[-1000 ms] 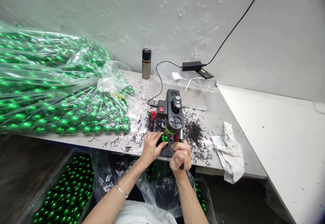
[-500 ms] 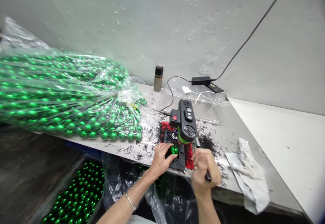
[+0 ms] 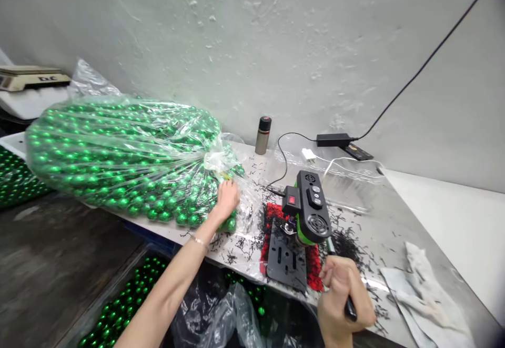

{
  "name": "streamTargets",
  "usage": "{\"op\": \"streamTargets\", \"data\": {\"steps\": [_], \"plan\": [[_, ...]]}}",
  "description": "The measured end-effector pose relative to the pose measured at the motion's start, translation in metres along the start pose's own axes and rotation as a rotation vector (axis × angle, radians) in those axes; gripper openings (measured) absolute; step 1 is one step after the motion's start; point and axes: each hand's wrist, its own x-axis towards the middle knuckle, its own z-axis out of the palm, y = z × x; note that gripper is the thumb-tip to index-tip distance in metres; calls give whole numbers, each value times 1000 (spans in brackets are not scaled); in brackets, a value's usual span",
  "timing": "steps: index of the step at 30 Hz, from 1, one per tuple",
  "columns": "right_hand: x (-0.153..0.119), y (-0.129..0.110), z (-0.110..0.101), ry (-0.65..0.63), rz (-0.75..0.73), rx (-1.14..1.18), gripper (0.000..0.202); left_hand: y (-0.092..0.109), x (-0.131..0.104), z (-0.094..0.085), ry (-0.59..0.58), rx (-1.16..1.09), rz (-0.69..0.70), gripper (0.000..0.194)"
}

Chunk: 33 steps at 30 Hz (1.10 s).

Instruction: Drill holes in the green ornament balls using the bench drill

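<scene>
My left hand [image 3: 228, 198] is at the gathered mouth of a clear plastic bag [image 3: 215, 161] filled with shiny green balls [image 3: 153, 214]. Its fingertips are hidden, so I cannot see what they hold. Closed in a fist, my right hand [image 3: 347, 295] grips the black-ended lever [image 3: 350, 308] of a small bench machine [image 3: 313, 206] with a black and green housing. The machine's black slotted base plate [image 3: 286, 256] carries no ball and sits over a red mat [image 3: 314, 269].
Short black scraps [image 3: 347, 248] litter the metal table [image 3: 398, 216]. A thermos [image 3: 263, 135], a power adapter [image 3: 335, 140] and a white plug [image 3: 308, 155] stand toward the wall. A cloth [image 3: 430, 298] lies at right. Below the front edge, a crate of green balls [image 3: 130, 300] neighbours a plastic-lined container [image 3: 232, 311].
My left hand has moved from the machine's base plate leftward to the bag's mouth. The green ball it held there is gone from the plate. My right hand still grips the lever.
</scene>
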Motion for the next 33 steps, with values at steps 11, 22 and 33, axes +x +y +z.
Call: {"op": "streamTargets", "data": {"steps": [11,22,33], "plan": [[-2,2,0,-5,-8,-15,35,-12,21,-5,-46,-256,-116,33],[12,-8,0,-39,56,-52,34,38,-102,37,-405,-1577,-435,34],[14,-7,-3,-80,10,-33,31,73,-135,68,-207,-624,228,36]]}}
